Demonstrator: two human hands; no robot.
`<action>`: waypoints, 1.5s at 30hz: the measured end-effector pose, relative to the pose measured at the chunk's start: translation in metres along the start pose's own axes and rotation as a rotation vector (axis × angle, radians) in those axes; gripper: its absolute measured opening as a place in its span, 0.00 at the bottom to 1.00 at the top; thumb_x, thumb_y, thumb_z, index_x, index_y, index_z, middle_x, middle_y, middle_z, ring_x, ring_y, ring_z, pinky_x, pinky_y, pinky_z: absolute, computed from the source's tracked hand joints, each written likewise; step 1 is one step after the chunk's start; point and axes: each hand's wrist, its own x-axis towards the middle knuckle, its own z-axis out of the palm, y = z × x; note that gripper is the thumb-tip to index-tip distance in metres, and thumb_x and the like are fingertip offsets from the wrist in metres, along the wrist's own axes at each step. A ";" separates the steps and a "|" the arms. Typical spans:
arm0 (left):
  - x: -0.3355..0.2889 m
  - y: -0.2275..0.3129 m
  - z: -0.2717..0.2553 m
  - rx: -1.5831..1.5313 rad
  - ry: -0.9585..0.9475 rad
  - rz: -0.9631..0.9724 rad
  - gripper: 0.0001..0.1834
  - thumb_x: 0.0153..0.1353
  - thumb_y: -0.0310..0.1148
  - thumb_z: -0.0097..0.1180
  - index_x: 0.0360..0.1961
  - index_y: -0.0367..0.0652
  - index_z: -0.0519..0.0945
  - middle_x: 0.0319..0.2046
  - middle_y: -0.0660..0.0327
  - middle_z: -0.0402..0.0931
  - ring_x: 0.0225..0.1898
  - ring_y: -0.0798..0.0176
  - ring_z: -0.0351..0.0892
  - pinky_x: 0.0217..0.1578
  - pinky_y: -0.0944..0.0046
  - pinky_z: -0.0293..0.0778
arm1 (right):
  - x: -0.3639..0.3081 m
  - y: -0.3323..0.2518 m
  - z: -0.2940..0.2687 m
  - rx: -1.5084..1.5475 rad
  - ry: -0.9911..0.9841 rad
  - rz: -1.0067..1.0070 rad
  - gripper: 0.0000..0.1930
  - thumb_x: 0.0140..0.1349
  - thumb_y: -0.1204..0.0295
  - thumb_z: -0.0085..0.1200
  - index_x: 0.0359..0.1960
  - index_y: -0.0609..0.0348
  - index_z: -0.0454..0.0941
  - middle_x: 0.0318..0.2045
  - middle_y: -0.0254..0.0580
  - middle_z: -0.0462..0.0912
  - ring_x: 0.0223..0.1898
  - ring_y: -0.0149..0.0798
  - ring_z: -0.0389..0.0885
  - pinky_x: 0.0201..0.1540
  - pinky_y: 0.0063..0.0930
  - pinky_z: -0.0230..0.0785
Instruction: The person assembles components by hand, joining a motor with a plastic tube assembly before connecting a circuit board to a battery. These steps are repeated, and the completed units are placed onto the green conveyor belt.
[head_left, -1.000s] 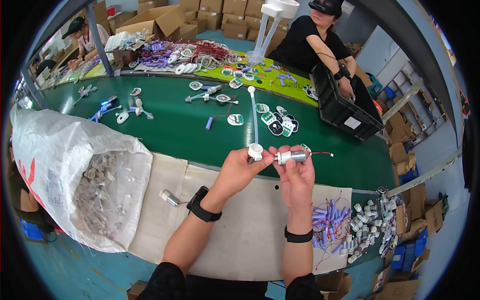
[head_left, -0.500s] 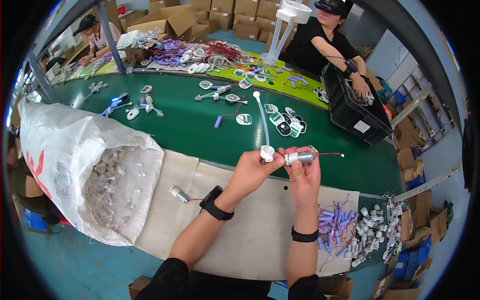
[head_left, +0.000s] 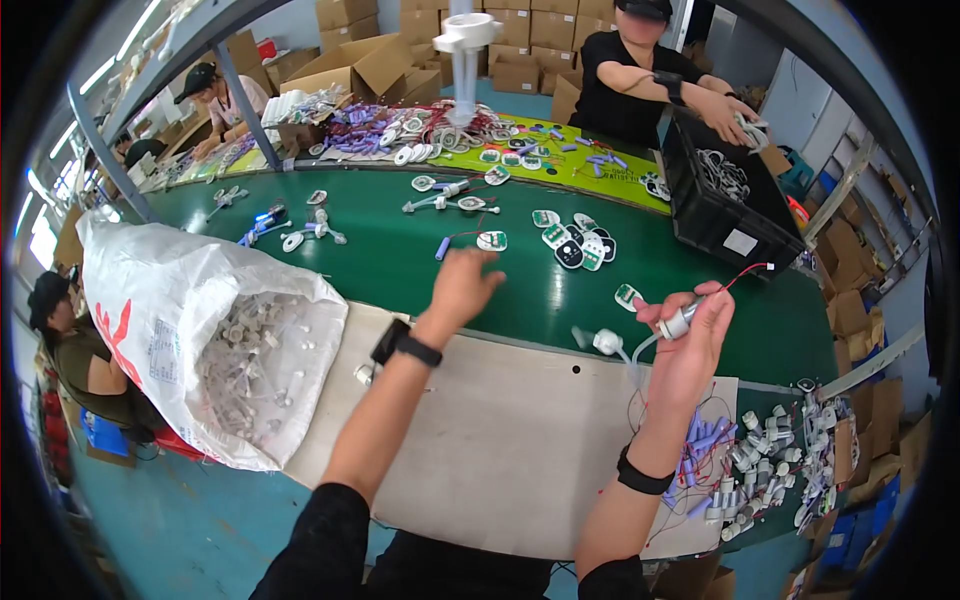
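My right hand (head_left: 690, 345) is raised at the right over the edge of the green belt (head_left: 400, 270). It grips a small silver cylinder (head_left: 679, 322) with a thin red wire; a clear tube with a white cap (head_left: 607, 342) hangs from it to the left. My left hand (head_left: 463, 283) reaches forward over the belt with fingers apart and holds nothing. It is just short of a small white oval part (head_left: 491, 240) with a red wire and a blue cylinder (head_left: 442, 248).
An open white sack (head_left: 180, 300) full of white plastic parts lies at the left. A pale board (head_left: 500, 450) lies under my arms. Blue cylinders (head_left: 712, 440) and white parts (head_left: 790, 445) are heaped at the right. Across the belt, a person works at a black crate (head_left: 720, 215).
My left hand let go of the white cap and reached forward over the belt. My right hand moved right, still holding the silver cylinder, with the tube and cap now dangling.
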 end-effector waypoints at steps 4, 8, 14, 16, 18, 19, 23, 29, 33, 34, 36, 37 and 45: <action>0.063 -0.032 0.016 0.276 -0.183 0.073 0.30 0.55 0.37 0.68 0.60 0.45 0.76 0.53 0.53 0.79 0.64 0.44 0.66 0.64 0.47 0.61 | 0.002 -0.006 0.001 -0.029 0.102 0.001 0.13 0.78 0.60 0.37 0.45 0.57 0.67 0.32 0.38 0.72 0.35 0.39 0.79 0.52 0.40 0.74; 0.089 -0.059 0.038 0.475 -0.291 0.240 0.34 0.55 0.37 0.67 0.64 0.49 0.72 0.55 0.51 0.77 0.64 0.43 0.65 0.68 0.38 0.51 | 0.001 -0.003 -0.001 -0.218 0.051 -0.030 0.11 0.78 0.65 0.40 0.41 0.60 0.69 0.34 0.36 0.73 0.37 0.33 0.76 0.47 0.30 0.69; 0.083 -0.024 0.018 0.233 -0.370 0.175 0.31 0.56 0.36 0.68 0.62 0.46 0.74 0.58 0.47 0.71 0.57 0.40 0.74 0.57 0.48 0.71 | -0.001 -0.010 0.001 -0.308 0.030 -0.039 0.13 0.77 0.65 0.42 0.37 0.62 0.72 0.31 0.35 0.74 0.34 0.30 0.73 0.43 0.23 0.67; 0.060 -0.001 0.013 0.150 -0.284 0.226 0.29 0.54 0.34 0.69 0.58 0.45 0.77 0.53 0.46 0.76 0.45 0.40 0.81 0.44 0.55 0.79 | -0.001 -0.006 0.005 -0.412 0.011 -0.033 0.14 0.77 0.66 0.45 0.35 0.64 0.74 0.32 0.36 0.76 0.32 0.29 0.73 0.40 0.21 0.67; 0.039 0.022 0.012 -0.003 -0.096 0.128 0.28 0.53 0.36 0.71 0.56 0.47 0.79 0.45 0.47 0.80 0.39 0.45 0.83 0.40 0.57 0.80 | 0.004 0.000 0.002 -0.448 -0.004 -0.068 0.14 0.76 0.67 0.46 0.37 0.66 0.77 0.35 0.37 0.77 0.32 0.28 0.73 0.37 0.21 0.67; 0.026 0.039 0.004 -0.008 -0.095 0.126 0.28 0.53 0.36 0.71 0.56 0.47 0.79 0.45 0.47 0.80 0.39 0.45 0.83 0.40 0.57 0.80 | 0.008 0.002 0.002 -0.479 -0.017 -0.109 0.13 0.75 0.68 0.47 0.40 0.66 0.78 0.35 0.37 0.78 0.33 0.28 0.74 0.37 0.21 0.67; -0.017 0.059 0.007 -0.729 -0.054 -0.376 0.21 0.61 0.36 0.66 0.53 0.38 0.79 0.40 0.56 0.84 0.36 0.58 0.85 0.41 0.64 0.82 | 0.022 0.015 0.002 -0.609 -0.084 -0.157 0.12 0.73 0.72 0.51 0.49 0.67 0.80 0.37 0.35 0.79 0.36 0.27 0.76 0.38 0.19 0.67; -0.046 0.048 0.013 -1.539 -0.026 -0.640 0.20 0.71 0.35 0.57 0.56 0.30 0.75 0.42 0.62 0.81 0.41 0.71 0.81 0.43 0.69 0.80 | 0.034 0.050 0.011 -0.851 -0.192 -0.100 0.09 0.69 0.73 0.56 0.47 0.62 0.84 0.32 0.34 0.80 0.33 0.26 0.75 0.36 0.18 0.67; -0.039 0.033 0.023 -1.174 0.082 -0.499 0.22 0.69 0.37 0.59 0.55 0.29 0.77 0.37 0.63 0.84 0.36 0.73 0.80 0.39 0.72 0.74 | 0.038 0.086 0.020 -0.901 -0.240 -0.013 0.07 0.66 0.74 0.58 0.42 0.63 0.85 0.30 0.34 0.83 0.31 0.24 0.77 0.36 0.19 0.68; -0.039 0.029 0.023 -1.180 0.075 -0.508 0.22 0.69 0.37 0.59 0.55 0.29 0.77 0.37 0.63 0.84 0.36 0.73 0.80 0.39 0.72 0.74 | 0.036 0.096 0.020 -0.844 -0.245 0.085 0.08 0.66 0.74 0.58 0.43 0.63 0.85 0.31 0.35 0.84 0.32 0.24 0.79 0.37 0.18 0.70; -0.037 0.019 0.023 -1.330 0.010 -0.566 0.21 0.69 0.37 0.59 0.55 0.29 0.77 0.36 0.63 0.84 0.35 0.74 0.79 0.37 0.72 0.76 | 0.034 0.114 0.017 -0.668 -0.275 0.242 0.09 0.67 0.74 0.57 0.45 0.64 0.85 0.31 0.36 0.85 0.32 0.26 0.80 0.37 0.18 0.71; -0.035 0.033 0.013 -1.319 0.063 -0.652 0.19 0.69 0.34 0.58 0.54 0.30 0.78 0.34 0.65 0.83 0.35 0.75 0.79 0.35 0.73 0.77 | 0.034 0.120 0.016 -0.610 -0.265 0.290 0.10 0.68 0.74 0.57 0.47 0.64 0.84 0.33 0.38 0.86 0.32 0.26 0.80 0.37 0.18 0.72; -0.037 0.025 0.020 -1.242 0.142 -0.380 0.13 0.69 0.30 0.56 0.52 0.39 0.83 0.44 0.60 0.79 0.38 0.72 0.81 0.32 0.72 0.82 | 0.029 0.133 0.027 -0.615 -0.240 0.315 0.11 0.67 0.74 0.58 0.49 0.62 0.84 0.34 0.39 0.87 0.30 0.25 0.78 0.34 0.17 0.69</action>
